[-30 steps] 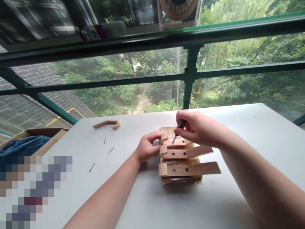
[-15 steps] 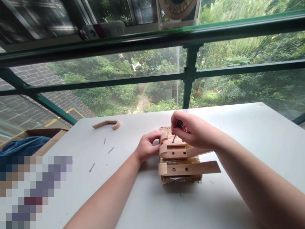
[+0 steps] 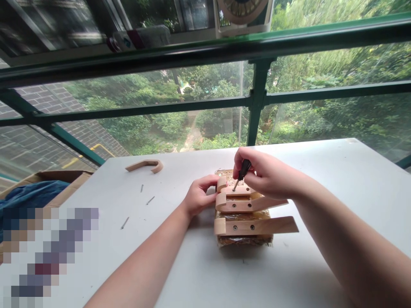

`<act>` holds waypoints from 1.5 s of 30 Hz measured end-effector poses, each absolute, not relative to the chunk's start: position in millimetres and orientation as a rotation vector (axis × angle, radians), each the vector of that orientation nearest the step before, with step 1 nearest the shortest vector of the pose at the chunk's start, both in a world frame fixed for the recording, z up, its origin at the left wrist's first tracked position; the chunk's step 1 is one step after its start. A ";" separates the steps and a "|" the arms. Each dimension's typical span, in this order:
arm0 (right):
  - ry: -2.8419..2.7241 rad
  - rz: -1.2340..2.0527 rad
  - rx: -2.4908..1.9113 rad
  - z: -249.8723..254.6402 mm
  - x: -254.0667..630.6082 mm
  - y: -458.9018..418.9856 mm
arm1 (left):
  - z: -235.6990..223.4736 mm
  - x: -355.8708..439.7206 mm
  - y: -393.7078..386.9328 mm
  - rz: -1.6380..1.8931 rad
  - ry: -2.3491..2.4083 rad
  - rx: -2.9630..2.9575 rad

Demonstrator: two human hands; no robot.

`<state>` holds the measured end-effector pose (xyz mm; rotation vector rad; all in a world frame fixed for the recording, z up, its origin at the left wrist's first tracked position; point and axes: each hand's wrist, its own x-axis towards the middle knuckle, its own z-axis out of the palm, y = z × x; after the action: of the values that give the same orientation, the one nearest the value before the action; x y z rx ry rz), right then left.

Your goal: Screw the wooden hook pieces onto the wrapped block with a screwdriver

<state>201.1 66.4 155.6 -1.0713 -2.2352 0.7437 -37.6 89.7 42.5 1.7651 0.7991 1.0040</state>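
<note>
My right hand (image 3: pixel 261 173) is closed round the dark handle of a screwdriver (image 3: pixel 243 171). Its tip rests at a screw in the farthest wooden hook (image 3: pixel 241 191). With fingers curled, my left hand (image 3: pixel 201 194) grips the curved left end of that hook. A middle wooden hook (image 3: pixel 242 205) and a nearest wooden hook (image 3: pixel 266 225) lie parallel to it, each showing two screws. All three sit across a block wrapped in clear brown film (image 3: pixel 245 241). The far part of the block is partly hidden by my right hand.
A loose wooden hook (image 3: pixel 144 165) and several screws (image 3: pixel 150 199) lie to the left on the white table (image 3: pixel 192 265). Beyond the table's far edge stands a green railing (image 3: pixel 257 102). A cardboard box (image 3: pixel 70 176) with blue cloth is at the left.
My right hand has shifted slightly on the screwdriver, and more of the handle shows. The screwdriver's tip stays at the same screw. My left hand keeps its hold.
</note>
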 end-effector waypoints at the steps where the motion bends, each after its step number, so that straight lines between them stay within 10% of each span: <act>1: -2.233 0.740 -1.072 155.4 200.9 66.3 | 42.5 -37.6 89.7 1.003 0.797 1.769; 45: -2.339 0.394 -1.264 167.3 208.7 66.9 | 42.4 -36.1 88.6 1.033 0.836 1.766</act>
<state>208.7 66.9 167.3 -1.2644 -2.3389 0.3938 -36.1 88.6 42.4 1.7660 0.8360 1.0334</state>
